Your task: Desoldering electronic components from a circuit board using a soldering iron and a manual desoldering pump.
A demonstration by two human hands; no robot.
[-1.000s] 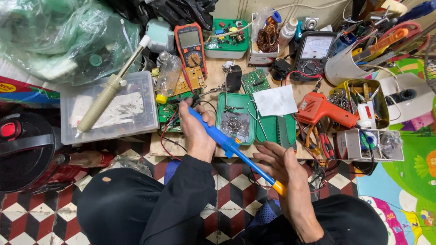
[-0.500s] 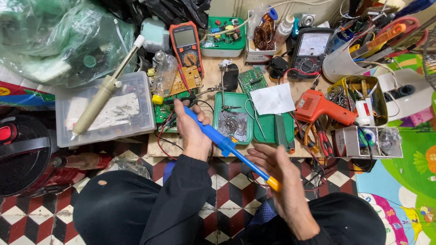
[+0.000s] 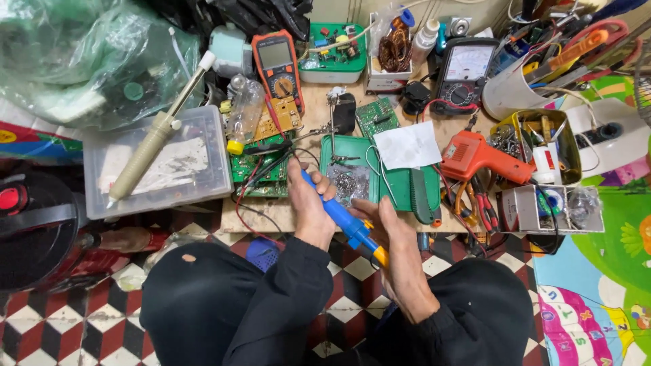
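Holding: we grip a blue desoldering pump (image 3: 342, 220) between both hands.
Left hand (image 3: 308, 203): our fingers are curled tight round the pump's front end, thumb pressed along its barrel.
Right hand (image 3: 393, 234): our fingers bend loosely about the pump's rear, near the yellow plunger (image 3: 380, 256); how firmly they clasp it we cannot tell.
Beyond the fingertips: a green circuit board (image 3: 261, 166) just ahead of the left fingers, a green work mat (image 3: 380, 176) beside them.
Right of the fingers: an orange solder gun (image 3: 478, 157), apart.
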